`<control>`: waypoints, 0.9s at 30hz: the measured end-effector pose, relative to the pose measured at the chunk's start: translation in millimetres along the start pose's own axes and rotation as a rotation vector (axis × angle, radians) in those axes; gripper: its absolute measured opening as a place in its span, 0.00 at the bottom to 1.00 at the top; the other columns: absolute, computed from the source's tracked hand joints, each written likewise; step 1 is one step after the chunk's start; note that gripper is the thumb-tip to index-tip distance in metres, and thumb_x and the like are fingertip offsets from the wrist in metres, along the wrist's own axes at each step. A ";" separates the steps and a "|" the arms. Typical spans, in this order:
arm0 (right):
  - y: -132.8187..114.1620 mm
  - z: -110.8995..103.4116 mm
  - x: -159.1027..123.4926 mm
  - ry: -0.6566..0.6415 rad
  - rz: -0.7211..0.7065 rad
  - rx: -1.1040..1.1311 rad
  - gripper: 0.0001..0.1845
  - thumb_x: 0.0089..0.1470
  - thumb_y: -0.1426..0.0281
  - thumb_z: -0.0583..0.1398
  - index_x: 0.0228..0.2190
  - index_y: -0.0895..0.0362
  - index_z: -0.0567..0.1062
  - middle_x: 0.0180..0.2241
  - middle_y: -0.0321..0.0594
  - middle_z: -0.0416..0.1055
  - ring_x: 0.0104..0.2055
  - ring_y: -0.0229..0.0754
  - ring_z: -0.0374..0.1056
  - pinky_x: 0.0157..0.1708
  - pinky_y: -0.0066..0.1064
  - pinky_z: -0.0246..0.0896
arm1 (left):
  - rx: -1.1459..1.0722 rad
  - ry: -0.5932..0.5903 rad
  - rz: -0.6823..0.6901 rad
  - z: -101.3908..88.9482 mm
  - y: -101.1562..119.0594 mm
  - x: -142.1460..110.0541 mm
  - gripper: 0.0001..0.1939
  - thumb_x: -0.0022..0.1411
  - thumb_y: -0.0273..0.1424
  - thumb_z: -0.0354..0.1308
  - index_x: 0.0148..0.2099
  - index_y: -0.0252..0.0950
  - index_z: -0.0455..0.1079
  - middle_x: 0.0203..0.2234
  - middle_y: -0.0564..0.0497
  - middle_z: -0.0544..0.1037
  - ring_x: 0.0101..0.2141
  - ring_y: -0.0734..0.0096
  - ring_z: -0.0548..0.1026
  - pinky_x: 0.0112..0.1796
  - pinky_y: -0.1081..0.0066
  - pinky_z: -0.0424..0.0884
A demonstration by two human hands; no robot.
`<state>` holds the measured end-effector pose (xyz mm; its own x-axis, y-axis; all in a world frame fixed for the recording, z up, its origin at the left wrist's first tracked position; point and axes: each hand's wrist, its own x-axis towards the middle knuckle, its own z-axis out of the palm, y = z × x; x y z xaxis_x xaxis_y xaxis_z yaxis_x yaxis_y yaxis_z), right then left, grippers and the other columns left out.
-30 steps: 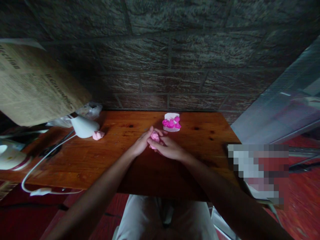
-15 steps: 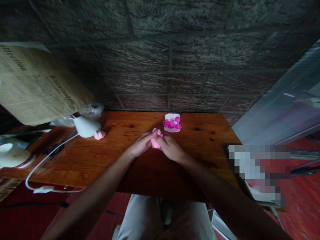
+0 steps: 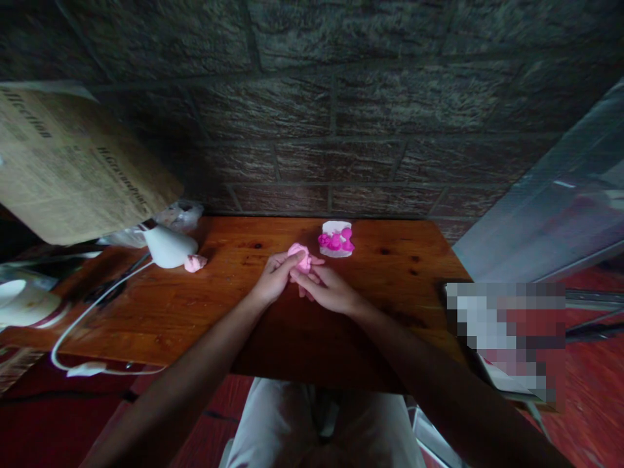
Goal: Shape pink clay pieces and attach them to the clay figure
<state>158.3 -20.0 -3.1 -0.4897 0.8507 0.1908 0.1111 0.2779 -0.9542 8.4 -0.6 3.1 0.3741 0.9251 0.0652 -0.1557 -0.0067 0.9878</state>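
A soft pink lump of modelling clay (image 3: pixel 299 253) is held between my two hands above the wooden table. My left hand (image 3: pixel 275 278) grips it from the left, thumb pressed across its surface. From the other side my right hand (image 3: pixel 327 286) holds it too, its thumb against the lower part and its fingers partly beneath. Just beyond my hands lies a white piece (image 3: pixel 336 226) with bright magenta shapes (image 3: pixel 336 241) on it. A smaller pale pink lump (image 3: pixel 195 262) rests farther left, against the lamp's base.
A lamp with a white base (image 3: pixel 171 248) and printed paper shade (image 3: pixel 82 162) stands at the left, its white cord (image 3: pixel 73 328) trailing over the table (image 3: pixel 219 286). A white cup (image 3: pixel 26 302) is at the far left. A brick wall (image 3: pixel 312 117) rises behind.
The pink clay has turned and shifted slightly up and left. My left thumb now lies across it, and my right fingers have spread and moved lower around it.
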 end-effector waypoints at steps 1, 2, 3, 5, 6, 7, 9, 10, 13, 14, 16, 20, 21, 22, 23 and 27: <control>2.7 1.7 0.5 0.006 0.005 -0.020 0.24 0.65 0.51 0.54 0.26 0.55 0.69 0.22 0.33 0.68 0.23 0.34 0.63 0.28 0.27 0.58 | 0.023 0.023 0.006 -1.0 -2.4 0.5 0.27 0.59 0.50 0.64 0.37 0.27 0.81 0.19 0.46 0.79 0.16 0.68 0.75 0.15 0.74 0.67; 4.6 2.8 1.2 0.008 0.013 -0.037 0.24 0.66 0.51 0.53 0.25 0.55 0.69 0.21 0.33 0.68 0.23 0.34 0.63 0.28 0.27 0.59 | 0.043 0.042 0.007 -1.9 -4.4 1.0 0.26 0.60 0.49 0.63 0.38 0.27 0.81 0.17 0.47 0.77 0.16 0.69 0.74 0.14 0.75 0.66; 5.5 3.5 1.9 0.010 0.017 -0.049 0.24 0.67 0.53 0.52 0.25 0.55 0.69 0.21 0.32 0.68 0.23 0.34 0.63 0.29 0.27 0.59 | 0.053 0.055 0.007 -2.4 -5.8 1.5 0.26 0.61 0.49 0.62 0.38 0.26 0.81 0.15 0.49 0.75 0.15 0.70 0.73 0.14 0.76 0.65; 4.1 3.0 3.4 0.013 0.014 -0.068 0.23 0.68 0.56 0.52 0.25 0.55 0.68 0.21 0.32 0.67 0.23 0.34 0.63 0.30 0.27 0.59 | 0.035 0.055 0.006 -2.3 -5.7 2.3 0.27 0.61 0.50 0.62 0.38 0.26 0.81 0.14 0.49 0.74 0.15 0.70 0.72 0.14 0.75 0.65; 2.0 2.1 3.9 0.023 0.013 -0.075 0.22 0.69 0.59 0.52 0.25 0.55 0.68 0.20 0.31 0.67 0.23 0.34 0.63 0.30 0.27 0.59 | 0.008 0.040 0.006 -1.8 -4.2 2.6 0.27 0.60 0.50 0.63 0.38 0.26 0.81 0.16 0.48 0.76 0.15 0.71 0.72 0.14 0.75 0.66; -0.5 0.9 4.2 0.037 0.017 -0.080 0.21 0.69 0.61 0.52 0.24 0.55 0.68 0.20 0.31 0.67 0.23 0.33 0.63 0.30 0.27 0.59 | -0.031 0.018 0.006 -1.1 -1.9 2.8 0.27 0.59 0.50 0.64 0.39 0.26 0.80 0.20 0.46 0.79 0.15 0.72 0.71 0.15 0.74 0.68; -5.7 -1.5 4.0 0.061 0.047 -0.082 0.20 0.69 0.66 0.53 0.23 0.55 0.68 0.18 0.29 0.65 0.22 0.34 0.63 0.30 0.27 0.58 | -0.131 -0.056 -0.010 -0.2 3.6 3.1 0.28 0.58 0.52 0.64 0.40 0.28 0.79 0.29 0.43 0.83 0.17 0.74 0.72 0.18 0.71 0.73; -7.7 -2.3 3.5 0.064 0.065 -0.079 0.20 0.68 0.68 0.53 0.22 0.55 0.68 0.17 0.29 0.63 0.21 0.34 0.62 0.30 0.27 0.58 | -0.183 -0.106 -0.034 -0.2 6.2 3.2 0.30 0.59 0.55 0.63 0.40 0.28 0.79 0.32 0.42 0.84 0.18 0.73 0.73 0.19 0.70 0.74; -11.4 -1.4 1.4 0.002 0.099 -0.083 0.20 0.67 0.72 0.54 0.21 0.56 0.68 0.15 0.28 0.62 0.20 0.34 0.62 0.31 0.27 0.59 | -0.286 -0.240 -0.148 -1.7 9.4 3.5 0.37 0.59 0.64 0.53 0.35 0.30 0.76 0.36 0.39 0.84 0.20 0.66 0.77 0.19 0.66 0.76; -12.1 -0.2 0.8 -0.023 0.103 -0.089 0.20 0.66 0.73 0.54 0.20 0.56 0.68 0.15 0.28 0.63 0.21 0.34 0.63 0.31 0.27 0.59 | -0.294 -0.254 -0.181 -2.2 8.9 3.8 0.38 0.60 0.65 0.51 0.33 0.30 0.74 0.35 0.39 0.84 0.19 0.65 0.78 0.18 0.67 0.75; -13.0 3.0 0.6 -0.049 0.124 -0.102 0.21 0.66 0.73 0.54 0.20 0.56 0.69 0.16 0.29 0.64 0.22 0.35 0.64 0.32 0.27 0.60 | -0.288 -0.221 -0.214 -2.6 6.6 4.5 0.38 0.61 0.65 0.50 0.28 0.32 0.70 0.33 0.40 0.83 0.17 0.67 0.76 0.14 0.69 0.72; -11.8 6.9 2.4 -0.007 0.174 -0.139 0.21 0.67 0.69 0.54 0.21 0.56 0.69 0.18 0.32 0.66 0.25 0.36 0.67 0.35 0.28 0.61 | -0.284 -0.049 -0.195 0.9 3.8 6.4 0.37 0.62 0.64 0.48 0.25 0.33 0.68 0.28 0.44 0.81 0.15 0.72 0.72 0.11 0.74 0.64; -10.4 7.3 2.6 0.011 0.163 -0.157 0.21 0.67 0.68 0.55 0.21 0.56 0.69 0.19 0.32 0.67 0.26 0.36 0.67 0.35 0.28 0.61 | -0.286 -0.009 -0.182 2.5 4.3 6.8 0.38 0.62 0.64 0.48 0.23 0.33 0.68 0.27 0.44 0.81 0.17 0.72 0.73 0.12 0.74 0.64; -8.4 7.7 2.6 0.030 0.142 -0.173 0.20 0.66 0.67 0.57 0.21 0.56 0.69 0.19 0.32 0.67 0.26 0.36 0.67 0.34 0.28 0.60 | -0.287 0.030 -0.166 4.1 5.0 7.1 0.38 0.62 0.65 0.47 0.21 0.34 0.67 0.25 0.45 0.79 0.19 0.71 0.75 0.14 0.74 0.66; -6.1 8.2 2.4 0.046 0.114 -0.184 0.18 0.64 0.66 0.58 0.22 0.56 0.69 0.20 0.32 0.67 0.26 0.36 0.66 0.33 0.27 0.60 | -0.288 0.070 -0.148 5.9 6.0 7.3 0.39 0.62 0.65 0.48 0.19 0.34 0.65 0.23 0.45 0.78 0.22 0.69 0.76 0.17 0.74 0.69; 3.6 11.9 1.3 0.068 0.014 -0.181 0.12 0.60 0.63 0.62 0.29 0.57 0.72 0.26 0.33 0.70 0.27 0.35 0.67 0.30 0.25 0.59 | -0.274 0.269 -0.092 11.8 9.8 7.6 0.42 0.62 0.65 0.49 0.10 0.37 0.55 0.15 0.48 0.70 0.30 0.64 0.79 0.30 0.72 0.76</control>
<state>147.8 -23.3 -9.0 -0.4276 0.8819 0.1986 0.2741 0.3359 -0.9012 20.4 1.9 14.9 0.1505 0.9838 -0.0971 -0.3843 0.1488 0.9111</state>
